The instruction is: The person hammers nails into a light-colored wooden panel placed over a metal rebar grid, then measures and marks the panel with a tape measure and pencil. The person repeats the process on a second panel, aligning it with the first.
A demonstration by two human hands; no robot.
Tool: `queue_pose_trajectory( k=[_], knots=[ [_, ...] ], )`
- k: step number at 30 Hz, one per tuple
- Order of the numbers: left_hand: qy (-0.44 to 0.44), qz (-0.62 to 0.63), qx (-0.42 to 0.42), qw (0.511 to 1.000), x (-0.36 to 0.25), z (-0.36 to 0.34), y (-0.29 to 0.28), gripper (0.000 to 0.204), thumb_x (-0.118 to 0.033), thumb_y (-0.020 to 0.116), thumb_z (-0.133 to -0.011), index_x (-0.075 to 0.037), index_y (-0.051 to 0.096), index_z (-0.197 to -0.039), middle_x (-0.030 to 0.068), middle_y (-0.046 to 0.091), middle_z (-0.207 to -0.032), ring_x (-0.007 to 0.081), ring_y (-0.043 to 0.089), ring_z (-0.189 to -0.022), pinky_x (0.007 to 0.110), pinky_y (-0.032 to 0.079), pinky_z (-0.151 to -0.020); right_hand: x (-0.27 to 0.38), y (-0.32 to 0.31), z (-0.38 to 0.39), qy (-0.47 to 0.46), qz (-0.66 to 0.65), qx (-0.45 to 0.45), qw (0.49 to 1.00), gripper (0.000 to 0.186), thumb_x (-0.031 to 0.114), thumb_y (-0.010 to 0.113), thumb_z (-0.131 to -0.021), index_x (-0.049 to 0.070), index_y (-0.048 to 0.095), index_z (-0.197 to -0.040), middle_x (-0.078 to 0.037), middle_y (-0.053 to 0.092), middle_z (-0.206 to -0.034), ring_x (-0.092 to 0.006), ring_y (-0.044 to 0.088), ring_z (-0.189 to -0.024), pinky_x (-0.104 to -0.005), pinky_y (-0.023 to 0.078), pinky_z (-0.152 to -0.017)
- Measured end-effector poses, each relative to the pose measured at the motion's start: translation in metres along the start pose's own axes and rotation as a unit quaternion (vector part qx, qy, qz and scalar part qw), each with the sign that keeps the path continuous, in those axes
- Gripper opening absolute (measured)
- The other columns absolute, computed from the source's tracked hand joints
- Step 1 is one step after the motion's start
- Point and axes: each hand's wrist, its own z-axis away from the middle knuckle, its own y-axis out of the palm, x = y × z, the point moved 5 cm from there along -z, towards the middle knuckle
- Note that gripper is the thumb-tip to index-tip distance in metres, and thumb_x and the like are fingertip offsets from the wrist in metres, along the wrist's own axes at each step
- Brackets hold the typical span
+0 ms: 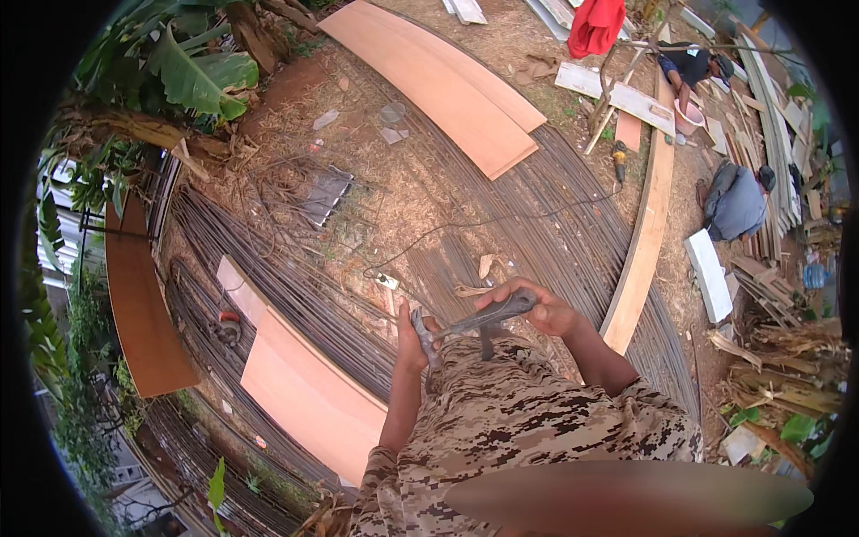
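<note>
In front of my camouflage-patterned shirt, a grey hammer [472,320] lies across between my two hands. My left hand [411,338] is closed around its head end, thumb pointing up. My right hand [540,310] grips the thick end of the handle, fingers curled over it. The thin shaft shows between the hands. Just beyond my left hand, a small white socket block [386,281] rests on the ground at the end of a dark cord [501,220].
Long steel rods [573,206] cover much of the ground. Plywood sheets [429,76] lie ahead, and another plywood piece [300,385] is at left. A long plank [651,206] runs along the right, near a yellow power tool [619,161]. Two people [735,201] crouch at far right.
</note>
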Motion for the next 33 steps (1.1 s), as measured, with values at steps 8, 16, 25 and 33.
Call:
queue_pose_trajectory(
  k=[8, 16, 25, 33],
  knots=[
    [0.086, -0.318, -0.307, 0.893, -0.012, -0.018, -0.043, 0.084, -0.075, 0.037, -0.096, 0.001, 0.071, -0.095, 0.0224, 0.072, -0.088, 0.0373, 0.07, -0.09, 0.046, 0.053, -0.084, -0.021, -0.04, -0.112, 0.015, -0.036, -0.062, 0.997, 0.024, 0.028, 0.058, -0.1, 0.008, 0.054, -0.087, -0.003, 0.049, -0.07, -0.0141, 0.044, -0.063, -0.0384, 0.046, -0.076],
    [-0.033, -0.069, -0.583, 0.809, 0.168, 0.054, -0.29, 0.06, -0.048, 0.054, -0.097, 0.007, 0.069, -0.081, 0.022, 0.068, -0.068, 0.0347, 0.067, -0.067, 0.046, 0.048, -0.064, -0.062, -0.064, -0.171, 0.096, 0.183, 0.087, 0.975, 0.043, 0.038, 0.06, -0.1, 0.001, 0.056, -0.077, -0.004, 0.051, -0.071, -0.013, 0.046, -0.062, -0.0323, 0.045, -0.068],
    [-0.258, 0.147, -0.466, 0.834, 0.277, 0.007, -0.361, 0.034, -0.026, 0.047, -0.091, 0.001, 0.061, -0.077, 0.0125, 0.063, -0.063, 0.0214, 0.047, -0.044, 0.042, 0.036, -0.044, -0.142, -0.026, -0.333, 0.131, 0.241, -0.029, 0.961, 0.027, 0.018, 0.056, -0.098, 0.002, 0.055, -0.077, -0.004, 0.05, -0.067, -0.0133, 0.046, -0.063, -0.0313, 0.042, -0.064],
    [-0.105, 0.052, -0.479, 0.87, -0.05, -0.02, -0.639, 0.054, -0.051, 0.056, -0.096, 0.001, 0.071, -0.087, 0.0113, 0.067, -0.065, 0.0204, 0.057, -0.052, 0.039, 0.045, -0.05, -0.315, 0.154, -0.581, 0.229, 0.176, 0.093, 0.953, 0.019, 0.01, 0.052, -0.095, 0.0, 0.055, -0.079, -0.005, 0.049, -0.064, -0.0152, 0.044, -0.059, -0.0337, 0.04, -0.06]
  ],
)
